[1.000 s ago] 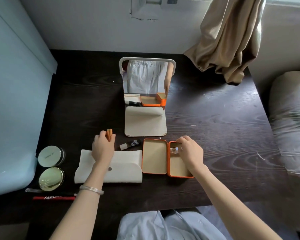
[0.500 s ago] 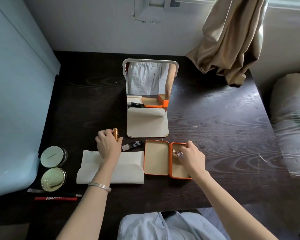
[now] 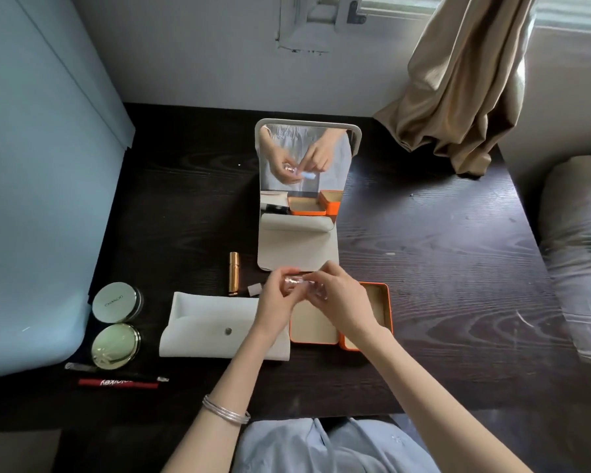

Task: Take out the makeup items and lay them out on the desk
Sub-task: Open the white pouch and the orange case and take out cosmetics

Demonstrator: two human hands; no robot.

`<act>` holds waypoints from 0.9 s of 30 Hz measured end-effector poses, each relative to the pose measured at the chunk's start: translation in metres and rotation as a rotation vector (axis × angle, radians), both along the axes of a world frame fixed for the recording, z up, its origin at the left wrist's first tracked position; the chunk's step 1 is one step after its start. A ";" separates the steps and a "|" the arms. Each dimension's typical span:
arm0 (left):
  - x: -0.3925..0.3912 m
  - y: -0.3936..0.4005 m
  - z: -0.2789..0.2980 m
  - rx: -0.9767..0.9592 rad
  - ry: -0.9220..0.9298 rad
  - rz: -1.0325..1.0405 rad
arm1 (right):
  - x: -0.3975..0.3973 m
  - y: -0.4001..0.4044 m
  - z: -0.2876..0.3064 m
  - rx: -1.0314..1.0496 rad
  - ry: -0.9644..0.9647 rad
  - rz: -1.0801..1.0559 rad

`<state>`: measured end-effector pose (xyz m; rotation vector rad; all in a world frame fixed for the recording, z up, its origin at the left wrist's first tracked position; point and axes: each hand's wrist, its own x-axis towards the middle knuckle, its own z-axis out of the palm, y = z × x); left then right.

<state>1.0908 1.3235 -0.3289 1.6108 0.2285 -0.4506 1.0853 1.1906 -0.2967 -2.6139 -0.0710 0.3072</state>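
Both hands meet at the centre of the frame, just above the orange tin point(image 3: 381, 314), and they've got a small clear bottle point(image 3: 296, 279) between them. The left hand point(image 3: 275, 302) has its fingers curled round the bottle's pinkish end, and the right hand point(image 3: 338, 298) pinches the other end. The tin lies open on the dark surface point(image 3: 440, 268), its lid point(image 3: 313, 324) flat beside it on the left. Left of that is a white pouch point(image 3: 212, 326), and just above the pouch a gold tube point(image 3: 233, 278) lies next to a small white-capped thing point(image 3: 255, 289) I can't make out. Over at lower left there are two round compacts point(image 3: 116, 302), with a red pencil point(image 3: 118, 383) below them. The mirror point(image 3: 304, 162) stands at upper centre and shows the same two hands on the bottle.
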 end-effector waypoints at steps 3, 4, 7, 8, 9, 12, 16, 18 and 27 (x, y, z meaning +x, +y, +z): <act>0.007 0.043 -0.007 0.113 0.027 0.254 | 0.001 0.010 -0.011 0.025 0.124 0.015; 0.011 0.059 -0.007 0.163 0.026 0.340 | 0.001 0.011 -0.017 -0.002 0.167 0.034; 0.021 0.100 -0.012 0.386 -0.018 0.493 | -0.002 0.015 -0.030 -0.114 0.297 0.117; 0.025 0.110 -0.014 0.473 -0.018 0.500 | -0.004 0.017 -0.033 -0.146 0.334 0.144; 0.028 0.118 -0.017 0.539 -0.002 0.500 | -0.006 0.019 -0.036 -0.174 0.364 0.172; 0.040 0.127 -0.025 0.613 0.107 0.512 | -0.010 0.026 -0.040 -0.250 0.450 0.250; 0.048 0.127 -0.033 0.668 0.135 0.500 | -0.019 0.028 -0.047 -0.370 0.526 0.361; 0.049 0.126 -0.039 0.716 0.109 0.448 | -0.025 0.027 -0.053 -0.396 0.497 0.376; 0.046 0.113 -0.043 1.016 0.021 0.320 | -0.027 0.014 -0.053 -0.303 0.283 0.292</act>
